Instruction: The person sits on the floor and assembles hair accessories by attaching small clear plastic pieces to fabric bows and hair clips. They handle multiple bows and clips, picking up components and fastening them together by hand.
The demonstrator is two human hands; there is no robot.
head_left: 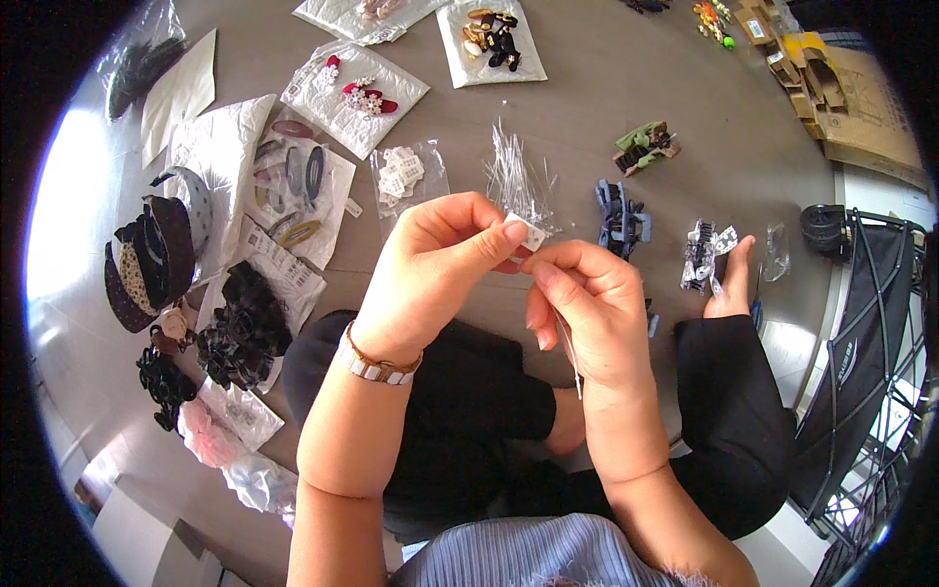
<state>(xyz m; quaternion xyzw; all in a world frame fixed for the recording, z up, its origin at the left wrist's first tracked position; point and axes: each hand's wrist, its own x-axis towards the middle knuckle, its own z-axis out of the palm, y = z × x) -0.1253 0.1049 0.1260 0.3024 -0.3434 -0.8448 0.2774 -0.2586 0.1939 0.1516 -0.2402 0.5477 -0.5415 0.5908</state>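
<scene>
Between the thumb and fingers of my left hand (440,259) is a small white price tag (531,233). Close beside it, my right hand (592,303) pinches a thin white tag string (569,354), whose tail hangs down past the palm. The fingertips of both hands nearly meet at the tag, and whether the string passes through it cannot be made out. Just beyond lies a loose bunch of similar thin strings (514,174). A clear bag with white tags (401,174) sits to its left.
Claw clips in blue (622,217), camouflage green (646,147) and black-and-white (702,256) lie right. Headbands (161,254), black scrunchies (245,328) and bagged hair clips (293,181) crowd the left. Padded envelopes (416,83) lie far off. A cardboard box (871,112) and folded black frame (861,352) stand right.
</scene>
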